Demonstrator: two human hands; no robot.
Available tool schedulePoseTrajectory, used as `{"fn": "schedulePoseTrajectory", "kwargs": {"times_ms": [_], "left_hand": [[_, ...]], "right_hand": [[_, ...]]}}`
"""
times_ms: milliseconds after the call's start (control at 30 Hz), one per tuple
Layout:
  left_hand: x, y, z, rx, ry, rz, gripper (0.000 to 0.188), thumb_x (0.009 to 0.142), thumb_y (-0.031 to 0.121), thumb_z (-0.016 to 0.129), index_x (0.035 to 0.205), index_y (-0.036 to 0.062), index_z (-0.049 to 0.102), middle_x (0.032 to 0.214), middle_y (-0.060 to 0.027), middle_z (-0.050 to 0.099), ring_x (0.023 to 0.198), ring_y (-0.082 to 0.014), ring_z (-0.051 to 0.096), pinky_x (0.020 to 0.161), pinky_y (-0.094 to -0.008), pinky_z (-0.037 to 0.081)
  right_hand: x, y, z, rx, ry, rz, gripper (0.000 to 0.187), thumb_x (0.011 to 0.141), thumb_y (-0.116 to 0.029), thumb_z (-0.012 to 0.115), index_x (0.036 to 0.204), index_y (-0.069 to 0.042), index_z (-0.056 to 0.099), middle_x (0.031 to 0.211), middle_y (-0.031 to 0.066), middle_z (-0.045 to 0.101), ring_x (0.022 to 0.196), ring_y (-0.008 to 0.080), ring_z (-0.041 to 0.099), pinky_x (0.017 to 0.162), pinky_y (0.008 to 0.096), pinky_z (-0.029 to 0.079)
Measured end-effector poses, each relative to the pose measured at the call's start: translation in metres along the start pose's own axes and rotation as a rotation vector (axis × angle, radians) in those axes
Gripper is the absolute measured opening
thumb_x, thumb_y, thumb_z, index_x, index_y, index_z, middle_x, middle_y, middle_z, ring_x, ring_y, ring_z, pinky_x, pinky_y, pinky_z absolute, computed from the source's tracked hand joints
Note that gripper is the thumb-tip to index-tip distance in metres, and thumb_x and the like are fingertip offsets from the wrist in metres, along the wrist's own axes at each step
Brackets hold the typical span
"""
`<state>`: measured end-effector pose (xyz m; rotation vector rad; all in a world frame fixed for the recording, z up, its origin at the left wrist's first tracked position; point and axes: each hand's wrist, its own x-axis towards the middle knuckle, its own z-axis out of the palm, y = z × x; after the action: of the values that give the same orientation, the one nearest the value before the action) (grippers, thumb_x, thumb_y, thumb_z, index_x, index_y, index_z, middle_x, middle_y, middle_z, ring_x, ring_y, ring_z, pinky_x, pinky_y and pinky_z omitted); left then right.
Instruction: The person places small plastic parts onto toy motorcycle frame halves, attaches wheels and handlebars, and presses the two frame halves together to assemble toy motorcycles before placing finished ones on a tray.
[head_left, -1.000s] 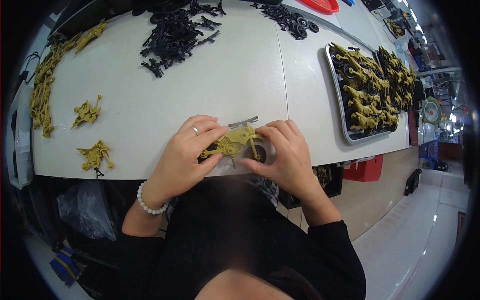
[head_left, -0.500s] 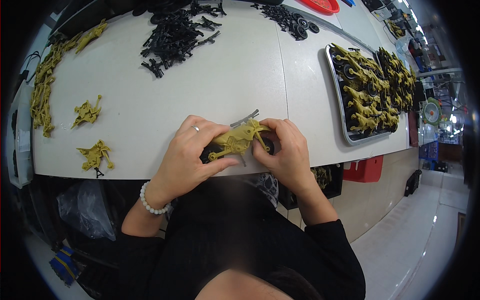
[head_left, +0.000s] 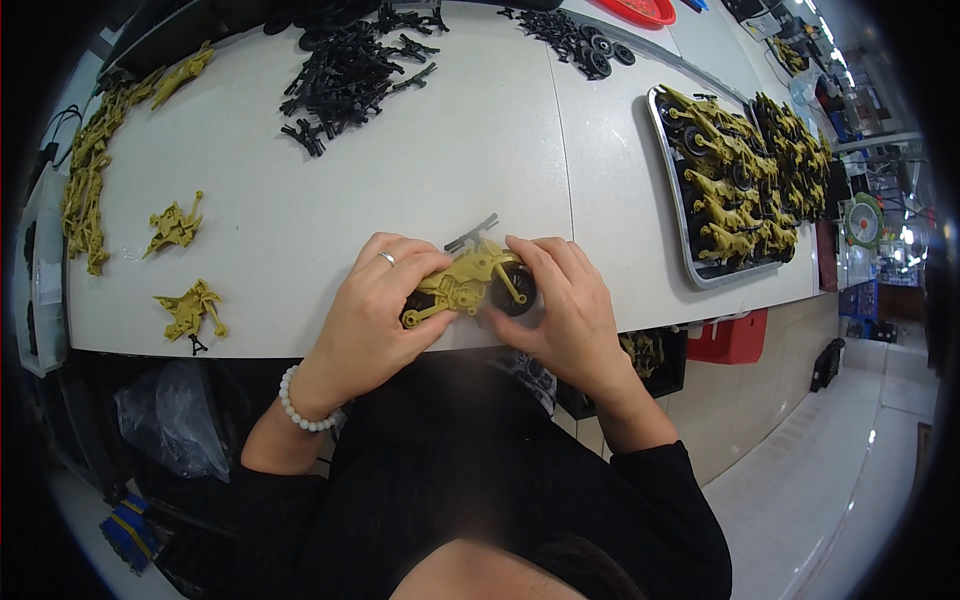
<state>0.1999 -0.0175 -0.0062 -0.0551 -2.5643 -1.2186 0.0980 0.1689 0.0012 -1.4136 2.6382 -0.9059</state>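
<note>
A yellow toy motorcycle (head_left: 468, 281) with black wheels and a dark handlebar is held just above the near edge of the worktable. My left hand (head_left: 378, 305) grips its rear end, fingers over the top and thumb below, partly hiding the rear wheel. Around the front wheel (head_left: 513, 290) curls my right hand (head_left: 565, 305), its fingertips at the top of the fork and its slightly blurred thumb beneath the wheel. Left of my hands, two yellow motorcycle bodies (head_left: 176, 223) lie apart on the table; the nearer one has a small black part beside it.
Black handlebar parts (head_left: 345, 80) are heaped at the back. Loose black wheels (head_left: 600, 55) lie farther right. A metal tray (head_left: 690, 262) at the right holds several toy motorcycles. Yellow bodies (head_left: 85, 190) line the left edge. A red bin (head_left: 730, 338) sits below the table's right side.
The toy motorcycle has shifted slightly left and turned, with its handlebar now farther left. My right thumb has moved off the front wheel's side to below it, exposing the wheel.
</note>
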Motion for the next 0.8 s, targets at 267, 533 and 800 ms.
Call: {"fn": "schedulePoseTrajectory", "kwargs": {"times_ms": [267, 533, 800], "left_hand": [[-0.002, 0.004, -0.003, 0.07, -0.056, -0.065, 0.038, 0.066, 0.002, 0.075, 0.101, -0.0014, 0.061, 0.104, -0.0111, 0.06, 0.102, -0.0279, 0.053, 0.084, -0.0346, 0.048], [-0.001, 0.002, 0.002, 0.05, 0.011, -0.015, 0.036, 0.067, 0.003, 0.072, 0.101, -0.0001, 0.06, 0.1, -0.0125, 0.057, 0.096, -0.0294, 0.053, 0.081, -0.0364, 0.046], [-0.003, 0.002, 0.003, -0.066, 0.01, -0.032, 0.041, 0.067, 0.0, 0.074, 0.105, 0.0005, 0.059, 0.1, -0.0113, 0.059, 0.096, -0.0277, 0.055, 0.082, -0.0347, 0.047]], "right_hand": [[0.003, 0.0, -0.003, 0.025, -0.046, 0.029, 0.056, 0.066, -0.017, 0.079, 0.114, 0.0, 0.057, 0.1, 0.0124, 0.058, 0.089, 0.027, 0.059, 0.078, 0.0348, 0.049], [0.025, 0.012, -0.003, 0.085, -0.092, 0.066, 0.043, 0.072, -0.025, 0.078, 0.102, 0.0, 0.061, 0.101, 0.0116, 0.056, 0.088, 0.025, 0.056, 0.076, 0.0319, 0.047], [0.027, 0.005, 0.002, 0.327, -0.163, 0.267, 0.034, 0.076, -0.019, 0.075, 0.097, 0.002, 0.059, 0.089, 0.0078, 0.061, 0.079, 0.0149, 0.058, 0.073, 0.0264, 0.047]]}}
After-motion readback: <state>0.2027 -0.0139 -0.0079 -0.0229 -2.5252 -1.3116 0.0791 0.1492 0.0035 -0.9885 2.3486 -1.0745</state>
